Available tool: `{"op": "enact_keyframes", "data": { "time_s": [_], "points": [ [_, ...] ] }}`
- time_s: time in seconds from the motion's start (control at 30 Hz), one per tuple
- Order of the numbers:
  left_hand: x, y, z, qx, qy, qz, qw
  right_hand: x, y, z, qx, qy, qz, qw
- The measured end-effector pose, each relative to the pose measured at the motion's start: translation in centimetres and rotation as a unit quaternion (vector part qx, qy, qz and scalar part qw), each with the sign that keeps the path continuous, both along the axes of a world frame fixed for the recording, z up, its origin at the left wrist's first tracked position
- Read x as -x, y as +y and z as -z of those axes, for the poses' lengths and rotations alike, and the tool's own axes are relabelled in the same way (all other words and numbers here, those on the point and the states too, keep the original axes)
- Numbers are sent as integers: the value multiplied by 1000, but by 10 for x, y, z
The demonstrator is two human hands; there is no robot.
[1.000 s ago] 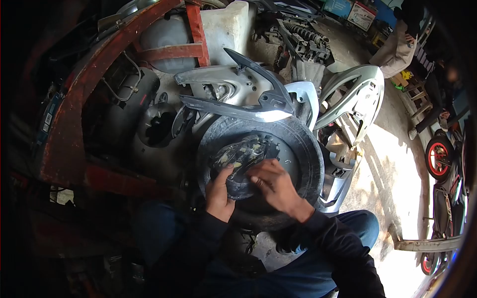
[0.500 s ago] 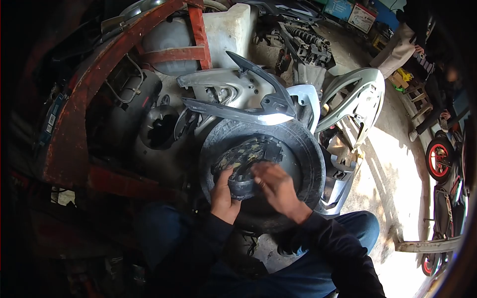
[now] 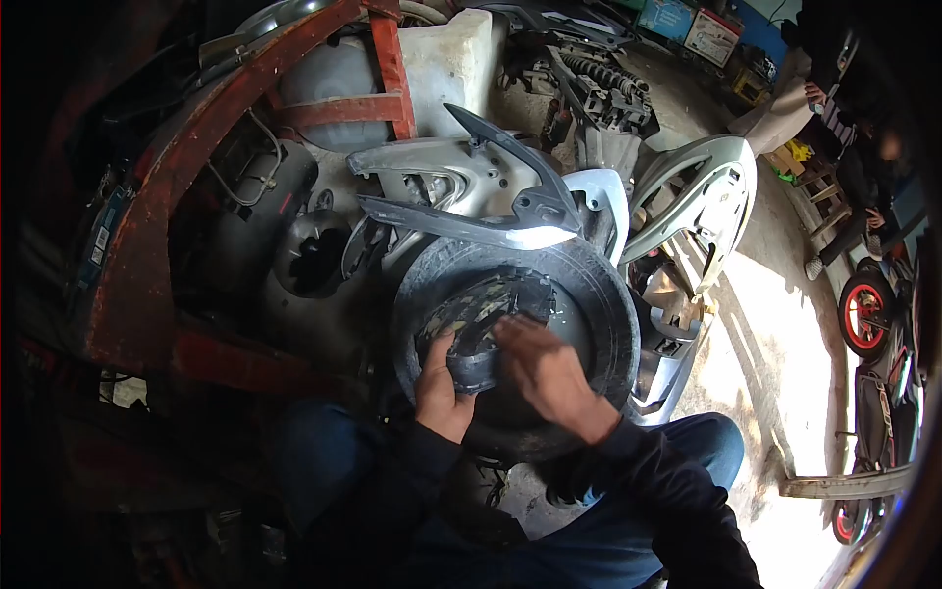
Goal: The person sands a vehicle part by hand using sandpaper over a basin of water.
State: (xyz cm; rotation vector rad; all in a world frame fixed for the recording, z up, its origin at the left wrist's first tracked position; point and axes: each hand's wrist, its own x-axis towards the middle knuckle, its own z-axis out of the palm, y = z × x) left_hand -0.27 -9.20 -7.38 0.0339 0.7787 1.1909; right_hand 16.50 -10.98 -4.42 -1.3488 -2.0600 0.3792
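A dark, curved plastic-looking part (image 3: pixel 473 371) with pale, scuffed patches is held tilted over a round black tub (image 3: pixel 616 329). My left hand (image 3: pixel 444 398) grips its near left edge, thumb on top and the other fingers mostly hidden beneath. Against the part's right side, my right hand (image 3: pixel 549 378) has its fingers curled and pressed together, slightly blurred. Whatever is under those fingertips cannot be made out. Small pale specks lie on the tub's inner surface beside the part.
A dark grab-rail-like piece (image 3: pixel 525 234) rests across the tub's far rim. Silver fairing panels (image 3: pixel 687 211) stand beyond it. A red metal frame (image 3: pixel 147 265) rises at left. Motorcycles with a red wheel (image 3: pixel 866 306) and people stand at far right.
My right hand has shifted slightly downward and left over the part, its fingers still bent. My left hand keeps its grip, and the part stays almost in place.
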Motion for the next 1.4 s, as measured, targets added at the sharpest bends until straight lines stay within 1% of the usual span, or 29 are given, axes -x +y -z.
{"op": "enact_keyframes", "data": {
  "time_s": [0.07,0.1,0.13,0.17,0.23,0.27,0.33,0.37,0.43,0.5,0.57,0.63,0.7,0.73,0.8,0.83,0.87,0.9,0.97,1.0,1.03,1.07,1.13,1.17,1.23,1.27,1.3,1.37,1.4],
  "points": [
    [-1,-1,-2,-41,31,-9,999,-8,7,8,29,-11,49,998],
    [-1,4,0,-7,18,-10,1000,-1,3,1,25,-10,48,998],
    [-1,5,2,32,5,-11,999,12,-9,-11,7,0,12,1000],
    [-2,1,3,35,5,-11,999,17,-18,-17,-9,8,-23,1000],
    [-3,-6,1,-26,28,-14,999,5,-9,-6,-4,3,-24,1000],
    [-4,-8,-2,-47,35,-16,998,-2,0,1,10,-6,3,1000],
    [-3,-6,-16,11,18,-6,1000,2,1,1,61,0,40,997],
    [-2,-3,-12,10,19,-8,1000,8,-6,0,60,1,39,997],
    [-2,1,-9,49,-14,-5,999,16,-17,-7,-4,-23,-14,1000],
    [-1,-3,-10,56,-10,4,998,5,-7,-1,-12,-17,-3,1000],
    [-3,-2,-13,44,-6,-8,999,1,1,4,58,-10,49,997],
    [-1,2,2,36,8,-2,999,16,-15,-8,-8,-24,0,1000],
    [-2,-2,6,32,20,9,999,10,-12,-6,-2,-20,-2,1000],
    [-3,-6,2,7,45,15,999,8,-9,-4,-1,-21,-1,1000],
    [-4,-5,0,-20,70,20,997,6,-2,-2,39,-30,56,997],
    [-4,-1,2,11,57,14,998,11,-6,1,37,-30,56,997],
    [-3,0,3,46,45,8,998,19,-16,6,-7,-62,45,997],
    [-3,1,1,47,44,9,998,23,-21,8,-51,-96,35,993],
    [-4,-3,-3,52,37,15,998,9,-11,4,-11,-75,53,996],
    [-4,-6,1,52,37,15,998,9,-9,2,3,-87,73,994],
    [-3,-9,6,21,76,22,997,12,-8,-1,15,-98,94,991],
    [-4,-8,9,-11,114,27,993,19,-14,1,-14,-114,72,991],
    [-5,-5,11,20,87,15,996,26,-28,3,-51,-119,46,990],
    [-6,-5,11,51,61,7,997,22,-24,1,-49,-119,48,991],
    [-7,-3,12,46,53,14,997,12,-9,-7,51,-52,85,994],
    [-7,-2,12,38,44,17,998,15,-9,-7,53,-52,89,993],
    [-7,-1,7,35,45,16,998,20,-13,-7,50,-51,88,994],
    [-8,-5,-4,48,68,12,996,28,-28,-6,-48,-77,39,995],
    [-8,-4,1,49,69,11,996,20,-23,-5,-33,-59,27,997]
  ]
}}
